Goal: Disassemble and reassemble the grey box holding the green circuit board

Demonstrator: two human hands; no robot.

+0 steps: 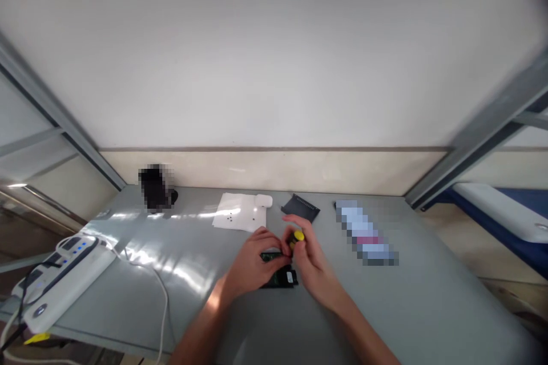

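A dark device with a green circuit board (280,278) lies on the grey table, partly covered by my fingers. My left hand (258,258) is closed over its left and upper part, gripping it. In my right hand (309,255) is a short screwdriver with a yellow-ended black handle (297,237), held over the device's upper right corner; its tip is hidden. Beyond the hands, a white sheet (240,214) bears several tiny dark pieces, with a small white object (263,201) at its upper right corner. A dark flat cover (302,207) rests right of the sheet.
At the left edge stands a white power strip (64,285) with blue lights, its white cable (165,291) trailing across the table. A blurred black object (154,188) is at the back left. A pixelated light-blue item (363,232) lies to the right.
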